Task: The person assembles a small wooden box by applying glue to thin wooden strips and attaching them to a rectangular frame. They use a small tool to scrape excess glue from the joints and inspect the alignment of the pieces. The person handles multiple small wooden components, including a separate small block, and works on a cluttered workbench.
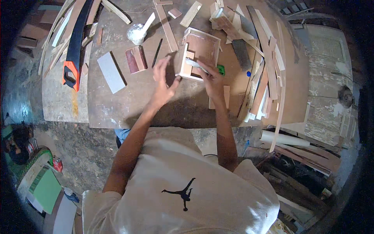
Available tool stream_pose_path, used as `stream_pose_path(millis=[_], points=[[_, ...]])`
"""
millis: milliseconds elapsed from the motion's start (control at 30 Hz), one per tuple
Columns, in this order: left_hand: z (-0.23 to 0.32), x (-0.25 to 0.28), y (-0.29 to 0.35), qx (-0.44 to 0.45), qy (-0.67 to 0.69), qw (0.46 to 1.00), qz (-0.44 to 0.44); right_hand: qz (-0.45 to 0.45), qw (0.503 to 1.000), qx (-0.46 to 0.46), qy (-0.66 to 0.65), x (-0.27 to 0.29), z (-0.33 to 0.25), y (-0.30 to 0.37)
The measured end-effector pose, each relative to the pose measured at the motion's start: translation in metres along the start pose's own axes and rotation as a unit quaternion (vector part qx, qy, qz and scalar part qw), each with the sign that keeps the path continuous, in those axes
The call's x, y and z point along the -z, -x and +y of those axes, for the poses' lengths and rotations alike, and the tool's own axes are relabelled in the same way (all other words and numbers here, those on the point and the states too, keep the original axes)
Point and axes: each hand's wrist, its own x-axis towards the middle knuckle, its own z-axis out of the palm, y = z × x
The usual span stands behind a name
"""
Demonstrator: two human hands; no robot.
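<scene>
A small open wooden box [216, 46] with raised sides lies on the worktable. A pale wooden strip [184, 54] runs along its left side, with a small light block [189, 55] beside it. My right hand [212, 80] is closed on a small flat whitish stick [191, 61], held over the near part of the box. My left hand [163, 84] has its fingers apart by the box's near left corner. The thumb lies close to that corner; whether it touches I cannot tell. A green tape measure [221, 70] sits just right of my right hand, partly hidden.
A tub of white paste [137, 34] with a stick stands beyond my left hand. Around it lie a reddish block [136, 59], a black pencil [157, 52] and a grey-topped board [112, 72]. An orange-handled saw [71, 76] rests left; wood strips [269, 58] pile up right.
</scene>
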Motion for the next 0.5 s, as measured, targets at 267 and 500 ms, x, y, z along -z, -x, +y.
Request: stream_pose_path(millis=[267,500], points=[[0.004,-0.010,-0.007,-0.003,-0.033,0.996,-0.079,-0.001,0.999,0.004,0.033,-0.003,-0.019,0.002],[-0.003,-0.013,-0.008,0.010,-0.031,0.994,-0.106,0.037,0.973,0.137,0.183,0.002,-0.013,0.002]])
